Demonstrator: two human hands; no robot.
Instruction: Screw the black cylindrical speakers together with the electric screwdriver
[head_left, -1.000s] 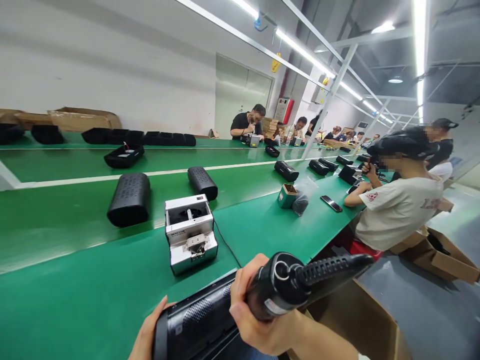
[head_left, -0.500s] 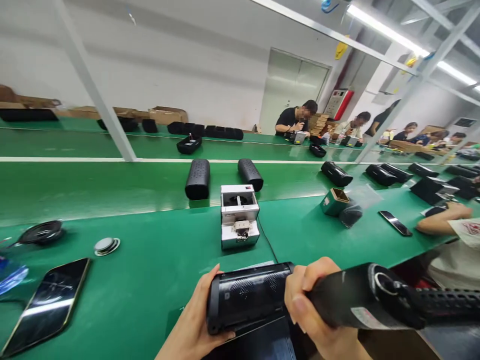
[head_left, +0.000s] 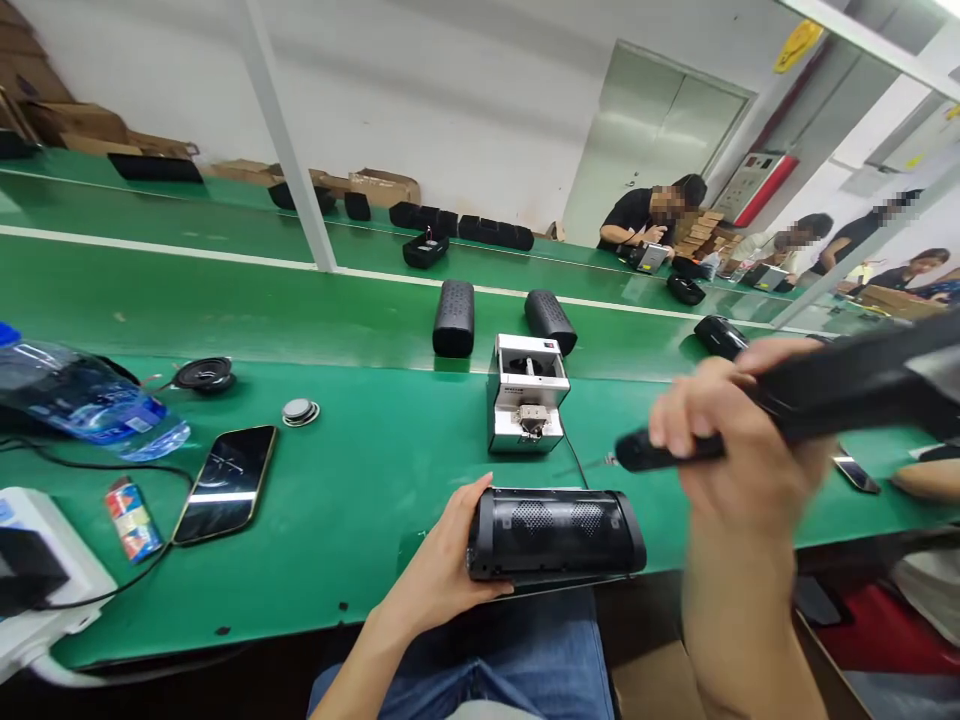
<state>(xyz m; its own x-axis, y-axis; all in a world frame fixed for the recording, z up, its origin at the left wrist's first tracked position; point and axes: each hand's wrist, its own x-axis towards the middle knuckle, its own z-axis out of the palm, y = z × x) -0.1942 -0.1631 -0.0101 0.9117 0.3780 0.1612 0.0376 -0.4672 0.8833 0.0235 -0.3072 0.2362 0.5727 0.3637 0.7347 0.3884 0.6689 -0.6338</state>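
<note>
My left hand [head_left: 454, 555] grips the left end of a black speaker housing [head_left: 559, 530] with two perforated patches, at the table's front edge above my lap. My right hand [head_left: 739, 430], blurred by motion, is closed around a black electric screwdriver [head_left: 847, 390]. Its thin bit points left, above the table and apart from the housing. Just behind the housing stands a silver box-shaped screw feeder [head_left: 529, 395] with a cable at its right side.
Two black speaker shells [head_left: 454, 318] stand behind the feeder. To the left lie a phone [head_left: 229, 480], a round metal part [head_left: 300, 411], a speaker driver [head_left: 204, 376], a water bottle [head_left: 82, 395], a lighter [head_left: 133, 518] and a white power strip [head_left: 45, 580]. Co-workers [head_left: 649, 225] sit across the table.
My right hand has lifted away from the housing's right end, moving up and right with the screwdriver, whose tip now points left. The left hand keeps its grip. The view has shifted.
</note>
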